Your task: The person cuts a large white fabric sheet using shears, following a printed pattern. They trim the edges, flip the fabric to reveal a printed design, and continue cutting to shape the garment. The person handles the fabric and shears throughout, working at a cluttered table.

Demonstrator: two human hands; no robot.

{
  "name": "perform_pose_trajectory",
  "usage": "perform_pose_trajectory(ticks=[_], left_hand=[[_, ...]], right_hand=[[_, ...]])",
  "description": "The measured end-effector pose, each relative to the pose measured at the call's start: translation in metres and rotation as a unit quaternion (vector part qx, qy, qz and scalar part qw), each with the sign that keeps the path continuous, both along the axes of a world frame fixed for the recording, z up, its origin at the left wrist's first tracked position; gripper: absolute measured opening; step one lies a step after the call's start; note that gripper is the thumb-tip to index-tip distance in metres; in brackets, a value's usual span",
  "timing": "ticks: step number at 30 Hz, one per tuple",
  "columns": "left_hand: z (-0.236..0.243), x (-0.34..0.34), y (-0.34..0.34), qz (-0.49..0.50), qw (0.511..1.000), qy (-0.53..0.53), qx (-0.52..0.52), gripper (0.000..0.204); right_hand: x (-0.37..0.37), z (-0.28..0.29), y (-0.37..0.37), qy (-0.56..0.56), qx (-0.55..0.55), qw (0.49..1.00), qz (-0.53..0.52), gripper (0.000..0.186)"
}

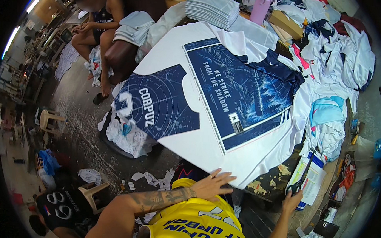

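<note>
A large white cloth (189,147) lies spread over the table, printed with navy panels. One panel (161,96) has the shape of a sleeveless shirt back; the other (243,89) is roughly rectangular, with trees and lettering. My left hand (213,185), fingers spread, is at the cloth's near edge, in front of my yellow shirt. I cannot tell whether it presses on the cloth. In my right hand (293,199) are black-handled scissors (298,183), their long blades pointing away from me beside the cloth's right edge.
Papers (314,181) lie under and beside the scissors. White garments (344,62) heap up at the right. Folded white cloth (211,10) and a pink tumbler (261,8) stand at the back. One person (103,24) sits at upper left, another (67,207) at lower left, near plastic stools (51,121).
</note>
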State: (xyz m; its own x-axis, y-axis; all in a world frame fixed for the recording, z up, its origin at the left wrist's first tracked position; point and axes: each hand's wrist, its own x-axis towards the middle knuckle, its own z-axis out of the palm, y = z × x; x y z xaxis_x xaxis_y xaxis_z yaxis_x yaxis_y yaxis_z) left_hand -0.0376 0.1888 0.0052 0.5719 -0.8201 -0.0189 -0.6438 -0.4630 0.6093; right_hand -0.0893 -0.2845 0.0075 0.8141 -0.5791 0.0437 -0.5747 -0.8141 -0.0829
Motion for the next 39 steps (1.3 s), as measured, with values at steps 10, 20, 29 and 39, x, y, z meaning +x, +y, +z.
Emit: perform_pose_trajectory(ticks=[10, 20, 29, 39], left_hand=[[-0.005, -0.001, 0.002, 0.272, 0.95, -0.043, -0.145, 0.009], [0.022, -0.016, -0.006, 0.38, 0.918, 0.067, -0.093, 0.014], [0.02, -0.006, -0.006, 0.324, 0.943, 0.06, -0.049, 0.009], [0.013, 0.023, 0.021, 0.235, 0.945, 0.191, -0.124, 0.016]], right_hand=[[-0.072, 0.065, -0.047, 0.061, 0.586, 0.807, 0.021, 0.023], [-0.013, 0.051, 0.173, 0.409, 0.523, 0.716, 0.216, 0.083], [0.031, 0.05, 0.194, 0.42, 0.512, 0.731, 0.164, 0.058], [0.124, 0.061, 0.257, 0.472, 0.498, 0.706, 0.174, 0.08]])
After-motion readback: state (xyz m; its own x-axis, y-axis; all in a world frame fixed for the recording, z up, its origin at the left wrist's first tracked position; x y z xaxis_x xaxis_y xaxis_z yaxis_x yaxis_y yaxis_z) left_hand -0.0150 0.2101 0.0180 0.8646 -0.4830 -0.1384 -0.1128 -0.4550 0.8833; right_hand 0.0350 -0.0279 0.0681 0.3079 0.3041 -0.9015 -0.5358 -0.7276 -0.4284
